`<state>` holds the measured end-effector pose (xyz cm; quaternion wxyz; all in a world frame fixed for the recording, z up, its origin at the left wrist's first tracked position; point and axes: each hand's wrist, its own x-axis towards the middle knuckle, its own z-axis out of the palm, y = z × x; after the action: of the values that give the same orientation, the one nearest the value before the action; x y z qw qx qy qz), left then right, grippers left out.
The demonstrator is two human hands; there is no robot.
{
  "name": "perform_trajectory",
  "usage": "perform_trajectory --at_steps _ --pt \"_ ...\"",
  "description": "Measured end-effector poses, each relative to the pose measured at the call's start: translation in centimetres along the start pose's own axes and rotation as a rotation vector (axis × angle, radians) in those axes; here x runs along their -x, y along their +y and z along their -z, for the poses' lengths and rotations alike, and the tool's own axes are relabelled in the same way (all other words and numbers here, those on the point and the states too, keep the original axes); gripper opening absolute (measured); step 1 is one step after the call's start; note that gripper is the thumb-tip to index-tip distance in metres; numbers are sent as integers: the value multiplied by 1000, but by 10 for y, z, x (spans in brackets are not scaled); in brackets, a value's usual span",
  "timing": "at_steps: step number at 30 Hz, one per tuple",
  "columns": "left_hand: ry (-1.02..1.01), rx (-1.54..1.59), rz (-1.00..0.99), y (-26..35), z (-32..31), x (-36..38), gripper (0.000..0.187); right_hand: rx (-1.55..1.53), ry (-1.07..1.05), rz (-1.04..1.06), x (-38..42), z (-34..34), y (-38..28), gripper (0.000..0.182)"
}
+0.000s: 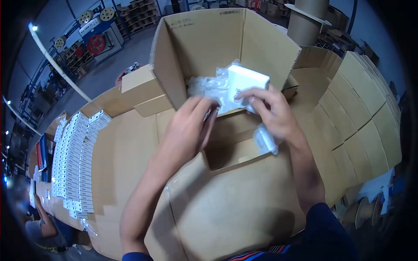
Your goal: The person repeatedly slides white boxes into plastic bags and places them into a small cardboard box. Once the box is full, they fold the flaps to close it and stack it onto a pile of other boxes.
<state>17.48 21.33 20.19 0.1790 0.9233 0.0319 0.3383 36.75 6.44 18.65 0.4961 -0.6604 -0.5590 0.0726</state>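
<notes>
In my right hand [274,108] is a flat white box [248,80], its fingers pinching the lower edge. My left hand [189,124] is raised to the left of it with the fingers curled; what it holds, if anything, is hidden. Behind both hands stands a tall open cardboard box [204,39] with bubble wrap [209,87] inside. Below my hands lies a smaller open carton [226,156]. A clear plastic-wrapped piece [264,140] rests at its right side.
Rows of small white boxes [72,161] stand on the left of the cardboard-covered table [117,165]. Stacked flat cartons [361,117] are at the right. A closed carton [139,80] sits left of the tall box. Another person [48,226] is at the lower left.
</notes>
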Motion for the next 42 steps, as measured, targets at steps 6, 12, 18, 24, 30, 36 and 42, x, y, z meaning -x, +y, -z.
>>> perform_trajectory --at_steps 6,12,18,24,30,36,42 --pt "-603 -504 105 -102 -115 -110 48 13 58 -55 -47 25 69 26" --pt "-861 -415 282 -146 -138 -112 39 -78 20 -163 -52 25 95 31" --pt "-251 -130 351 -79 -72 -114 25 39 71 -43 -48 29 91 44" --pt "152 271 398 4 -9 -68 21 84 236 163 -41 36 37 73" --pt "368 354 492 60 -6 30 32 -328 64 11 22 4 -6 31" --pt "420 760 581 72 -10 156 17 -1099 111 -360 137 -42 -27 24" --pt "220 275 86 101 2 185 57 -1363 -76 -827 219 -77 -43 20"
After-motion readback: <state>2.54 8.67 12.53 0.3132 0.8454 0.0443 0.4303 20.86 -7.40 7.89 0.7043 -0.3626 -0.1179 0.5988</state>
